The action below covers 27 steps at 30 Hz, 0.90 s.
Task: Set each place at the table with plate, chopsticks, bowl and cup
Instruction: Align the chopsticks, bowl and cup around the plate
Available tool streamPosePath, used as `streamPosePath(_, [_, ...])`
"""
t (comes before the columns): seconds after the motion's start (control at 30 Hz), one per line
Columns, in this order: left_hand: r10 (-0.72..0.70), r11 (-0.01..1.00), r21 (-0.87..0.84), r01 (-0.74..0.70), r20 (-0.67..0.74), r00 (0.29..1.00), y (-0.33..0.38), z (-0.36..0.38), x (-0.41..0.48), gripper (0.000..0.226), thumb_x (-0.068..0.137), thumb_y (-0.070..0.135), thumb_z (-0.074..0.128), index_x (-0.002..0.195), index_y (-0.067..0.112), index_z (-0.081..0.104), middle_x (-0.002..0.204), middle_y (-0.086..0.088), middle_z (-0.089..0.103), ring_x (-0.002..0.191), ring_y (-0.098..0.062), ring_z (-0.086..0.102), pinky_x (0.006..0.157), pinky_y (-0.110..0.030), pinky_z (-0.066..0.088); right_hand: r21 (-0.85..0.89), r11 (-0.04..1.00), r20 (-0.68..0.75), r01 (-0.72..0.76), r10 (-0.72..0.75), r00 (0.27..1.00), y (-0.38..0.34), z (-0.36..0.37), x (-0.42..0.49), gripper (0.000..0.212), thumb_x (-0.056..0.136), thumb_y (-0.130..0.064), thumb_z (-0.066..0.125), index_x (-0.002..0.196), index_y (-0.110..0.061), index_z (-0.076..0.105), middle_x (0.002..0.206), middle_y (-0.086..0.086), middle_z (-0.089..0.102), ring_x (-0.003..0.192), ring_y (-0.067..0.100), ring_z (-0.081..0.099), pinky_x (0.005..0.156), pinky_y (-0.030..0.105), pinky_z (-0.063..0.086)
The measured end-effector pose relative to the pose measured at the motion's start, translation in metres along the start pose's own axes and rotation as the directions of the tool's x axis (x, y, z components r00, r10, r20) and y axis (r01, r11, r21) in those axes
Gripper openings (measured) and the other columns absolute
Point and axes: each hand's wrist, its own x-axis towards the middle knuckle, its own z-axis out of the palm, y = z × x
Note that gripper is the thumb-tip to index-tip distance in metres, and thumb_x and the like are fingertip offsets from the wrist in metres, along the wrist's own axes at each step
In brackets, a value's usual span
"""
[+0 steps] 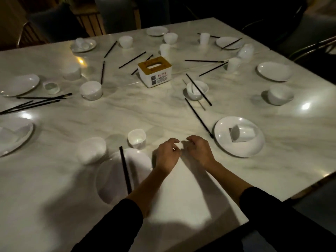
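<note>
Left grip (168,153) and right grip (197,150) hang loosely curled, holding nothing, over the surface (163,110); just left, the near plate (140,160) carries one chopstick (125,171); the right plate (251,148) holds a cup (242,134) lying on its side.

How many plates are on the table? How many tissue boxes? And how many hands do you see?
Plates: 8
Tissue box: 1
Hands: 2, the left hand and the right hand
Total: 11
</note>
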Motion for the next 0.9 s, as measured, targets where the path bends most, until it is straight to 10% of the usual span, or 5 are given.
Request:
streamPosePath(0.37, [-0.122,0.992,-0.02,0.124,0.092,0.988,0.129,0.116,0.044,0.053,0.065,0.024,0.045,0.111,0.001,0.06,0.104,-0.021,0.069,0.101,-0.036,0.062,0.087,-0.034,0.049,-0.428,0.832,0.194,0.353,-0.297,0.935,0.111,-0.156,0.082,0.069,0.068,-0.047,0.073,0.128,-0.02,0.054,0.128,0.0,0.058,0.123,0.022,0.05,0.104,0.03,0.035])
streamPosePath(0.63, [-0.188,0.98,-0.029,0.196,0.177,0.966,0.134,0.153,0.031,0.041,0.069,0.015,0.056,0.106,0.0,0.054,0.113,-0.02,0.062,0.104,-0.031,0.059,0.068,-0.026,0.036,-0.413,0.882,0.284,0.228,-0.113,0.952,0.18,-0.164,0.09,0.088,0.066,-0.026,0.074,0.142,-0.025,0.03,0.137,0.009,0.047,0.122,0.031,0.043,0.101,0.036,0.037])
streamPosePath(0.9, [-0.379,0.904,-0.179,0.388,0.085,0.921,0.138,0.179,0.031,0.037,0.09,0.019,0.056,0.124,0.006,0.046,0.12,-0.022,0.06,0.11,-0.038,0.059,0.09,-0.044,0.051,-0.183,0.968,0.239,0.174,-0.128,0.963,0.191,-0.175,0.112,0.082,0.06,-0.031,0.081,0.131,-0.022,0.04,0.126,-0.001,0.053,0.114,0.023,0.051,0.087,0.034,0.043])
